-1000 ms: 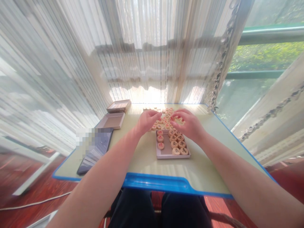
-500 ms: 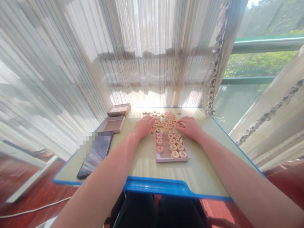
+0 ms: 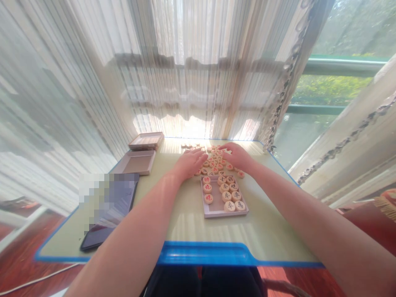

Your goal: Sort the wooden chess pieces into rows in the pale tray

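Observation:
Round wooden Chinese chess pieces point(image 3: 212, 164) with red and dark characters lie in a loose heap toward the far side of the table. My left hand point(image 3: 191, 163) rests at the heap's left edge, fingers stretched out over some pieces. Reaching in from the right, my right hand point(image 3: 236, 157) has thumb and fingers apart over the far right pieces; its fingertips partly hide what they touch. Nearer me sits a shallow open box point(image 3: 213, 214). Inside it, red-marked pieces point(image 3: 207, 188) stand in a left column and dark-marked pieces point(image 3: 227, 196) fill two right columns.
Two shallow box parts, one open box point(image 3: 136, 170) and another point(image 3: 146, 144) behind it, lie at the table's left. A dark tablet point(image 3: 120, 206), partly pixelated, is in front of them. The table point(image 3: 275, 231) has a blue edge; curtains point(image 3: 185, 95) hang behind.
My right hand has moved left and farther away, over the heap, uncovering pieces at its right edge. My left hand stays at the left side of the heap. The view has shifted slightly.

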Action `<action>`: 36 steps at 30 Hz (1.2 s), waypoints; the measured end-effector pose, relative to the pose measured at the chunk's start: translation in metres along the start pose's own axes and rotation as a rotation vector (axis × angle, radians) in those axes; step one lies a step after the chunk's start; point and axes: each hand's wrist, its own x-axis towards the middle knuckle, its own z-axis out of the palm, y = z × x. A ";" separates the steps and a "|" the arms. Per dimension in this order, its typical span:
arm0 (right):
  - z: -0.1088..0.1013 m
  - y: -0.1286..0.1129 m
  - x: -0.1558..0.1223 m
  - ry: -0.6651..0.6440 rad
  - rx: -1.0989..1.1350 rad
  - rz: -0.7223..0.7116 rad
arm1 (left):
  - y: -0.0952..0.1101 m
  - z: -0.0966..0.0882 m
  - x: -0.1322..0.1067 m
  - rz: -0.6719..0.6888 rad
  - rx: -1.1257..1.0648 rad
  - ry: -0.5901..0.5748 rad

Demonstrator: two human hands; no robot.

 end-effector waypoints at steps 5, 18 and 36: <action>0.015 0.004 0.047 -0.189 -0.204 -0.118 | -0.005 0.006 0.002 0.021 0.027 -0.021; 0.035 0.012 0.057 -0.164 -0.170 -0.102 | -0.006 0.003 0.000 -0.241 0.062 0.314; 0.025 -0.005 0.059 -0.303 -0.261 -0.104 | 0.000 -0.005 0.000 -0.402 0.129 0.262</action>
